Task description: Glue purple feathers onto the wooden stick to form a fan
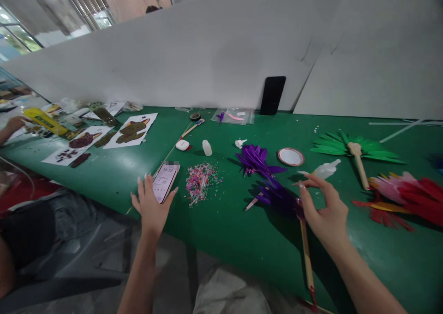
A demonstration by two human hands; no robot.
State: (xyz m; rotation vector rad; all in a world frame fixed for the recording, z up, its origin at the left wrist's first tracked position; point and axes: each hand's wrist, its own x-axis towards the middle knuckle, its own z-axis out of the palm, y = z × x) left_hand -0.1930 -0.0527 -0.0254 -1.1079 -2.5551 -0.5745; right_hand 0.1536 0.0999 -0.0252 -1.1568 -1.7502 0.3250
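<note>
Nearest: pale-clothed lap (230, 293) | left hand (154, 210), spread wide over lit phone (166, 179) | confetti-like pile (199, 182): scatter risk from phone nudge | purple feather fan (277, 198) on table (218, 221): bending risk from lowered palm | right hand (325, 208), narrow pinch, anything held: cannot tell

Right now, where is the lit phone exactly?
In the head view, the lit phone lies left of centre, partly covered by the left hand, beside the colourful bits.

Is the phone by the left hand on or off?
It's on: the phone by the left hand is lit up and shows 14:39.
</note>
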